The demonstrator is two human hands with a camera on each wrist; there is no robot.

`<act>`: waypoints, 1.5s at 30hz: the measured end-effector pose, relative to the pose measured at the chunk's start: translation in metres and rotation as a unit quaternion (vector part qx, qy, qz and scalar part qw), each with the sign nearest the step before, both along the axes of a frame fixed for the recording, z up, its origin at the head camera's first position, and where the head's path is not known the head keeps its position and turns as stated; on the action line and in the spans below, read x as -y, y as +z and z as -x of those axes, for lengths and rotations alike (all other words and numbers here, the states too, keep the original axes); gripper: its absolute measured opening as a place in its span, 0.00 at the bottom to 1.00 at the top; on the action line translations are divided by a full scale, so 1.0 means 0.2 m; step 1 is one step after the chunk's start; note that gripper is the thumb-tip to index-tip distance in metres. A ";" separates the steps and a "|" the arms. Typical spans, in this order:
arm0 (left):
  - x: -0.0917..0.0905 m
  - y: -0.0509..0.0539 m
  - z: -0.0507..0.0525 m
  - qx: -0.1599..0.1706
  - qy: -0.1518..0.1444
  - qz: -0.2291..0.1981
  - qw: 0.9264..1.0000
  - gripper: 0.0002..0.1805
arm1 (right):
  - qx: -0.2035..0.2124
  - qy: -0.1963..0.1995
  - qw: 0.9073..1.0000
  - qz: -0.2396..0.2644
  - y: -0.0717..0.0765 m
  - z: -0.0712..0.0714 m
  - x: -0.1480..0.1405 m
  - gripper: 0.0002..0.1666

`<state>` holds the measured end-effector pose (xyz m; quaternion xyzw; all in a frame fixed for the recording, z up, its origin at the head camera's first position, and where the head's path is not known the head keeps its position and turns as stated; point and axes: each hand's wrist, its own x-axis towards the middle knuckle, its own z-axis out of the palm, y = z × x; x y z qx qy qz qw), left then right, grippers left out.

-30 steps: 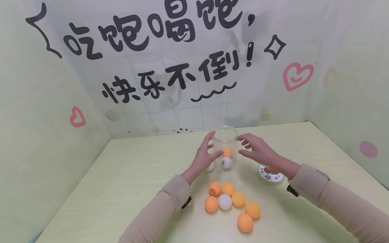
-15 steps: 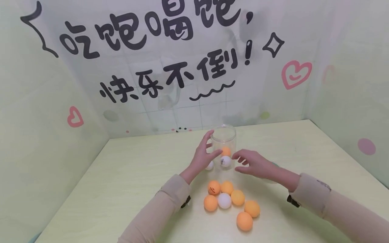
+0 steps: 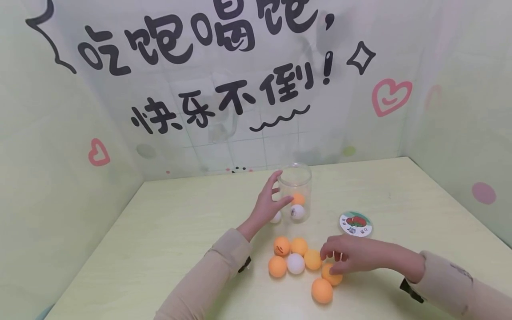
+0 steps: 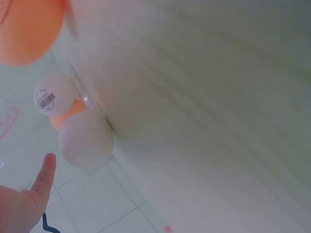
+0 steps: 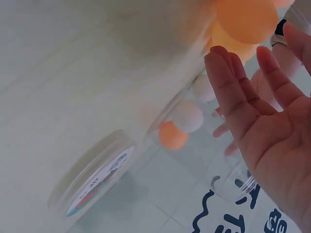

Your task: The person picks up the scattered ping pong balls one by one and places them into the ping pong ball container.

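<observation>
My left hand (image 3: 266, 205) holds the clear jar (image 3: 307, 189) from its left side, thumb across the front. An orange ping-pong ball (image 3: 298, 198) and a white ping-pong ball (image 3: 297, 212) lie inside it. Another white ball (image 3: 276, 217) is beside the jar, partly behind the hand. Over an orange ball (image 3: 333, 278) at the right of the loose group hovers my right hand (image 3: 358, 253), its thumb overlapping that ball. In the right wrist view its fingers (image 5: 228, 92) look nearly straight, with nothing gripped between them.
Several other orange balls (image 3: 278, 266) and one white ball (image 3: 296, 264) lie in front of the jar. A round lid (image 3: 355, 223) with a printed top rests on the table (image 3: 168, 249) to the right. A printed wall sheet (image 3: 248, 151) stands behind.
My right hand has left the jar's right side, moving down and rightward to the loose orange balls, passing over the lid. The left hand stays on the jar.
</observation>
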<state>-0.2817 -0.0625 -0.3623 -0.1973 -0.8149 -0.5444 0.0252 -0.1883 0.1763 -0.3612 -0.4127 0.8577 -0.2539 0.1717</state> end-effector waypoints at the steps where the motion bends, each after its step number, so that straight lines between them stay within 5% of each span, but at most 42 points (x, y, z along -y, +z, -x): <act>1: 0.00 0.02 -0.02 -0.001 -0.002 -0.002 1.000 0.40 | 0.001 0.006 1.000 -0.004 0.00 0.00 0.00 0.12; 9: -0.01 0.13 -0.12 -0.009 -0.006 0.005 1.000 0.38 | 0.002 0.016 1.000 -0.006 -0.03 -0.02 -0.01 0.14; 24: -0.01 0.14 -0.13 -0.004 -0.006 0.005 1.000 0.38 | 0.028 -0.013 0.999 -0.009 -0.03 -0.01 -0.01 0.12; 37: -0.01 0.15 -0.15 0.003 -0.009 0.000 1.000 0.37 | -0.031 -0.026 0.999 -0.029 0.16 0.06 -0.01 0.12; 45: -0.01 0.15 -0.15 0.005 -0.008 0.002 1.000 0.38 | -0.066 -0.070 0.994 -0.047 0.33 0.16 0.03 0.16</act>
